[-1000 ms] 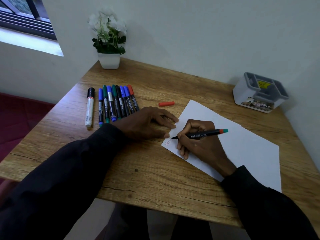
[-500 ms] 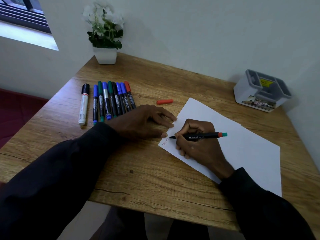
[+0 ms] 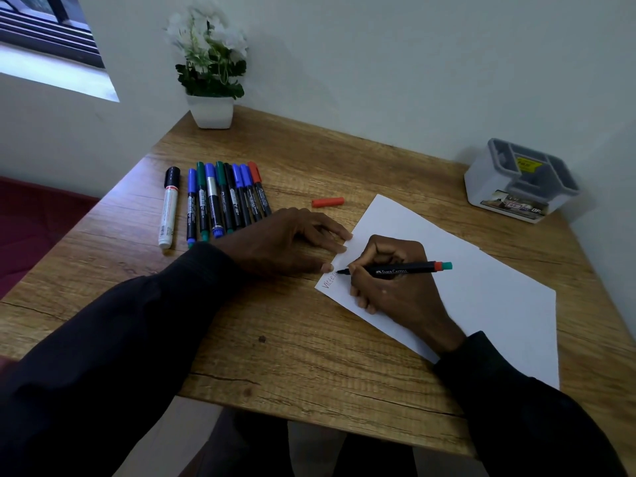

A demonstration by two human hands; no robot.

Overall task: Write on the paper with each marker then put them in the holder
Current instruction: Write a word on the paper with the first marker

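An uncapped black marker (image 3: 407,270) rests its tip on white paper (image 3: 499,304), by faint red writing at its left corner. Capped markers (image 3: 220,201) lie in a row far left; the grey-white holder (image 3: 492,187) stands far right.

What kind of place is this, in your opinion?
Probably a small writing desk in a home or office: a wooden table, a row of markers, a desk organiser and a potted plant.

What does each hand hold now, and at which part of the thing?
The right hand grips the black marker by the front of its barrel, close to the tip. The left hand holds nothing; its straight fingers rest on the edge of the paper.
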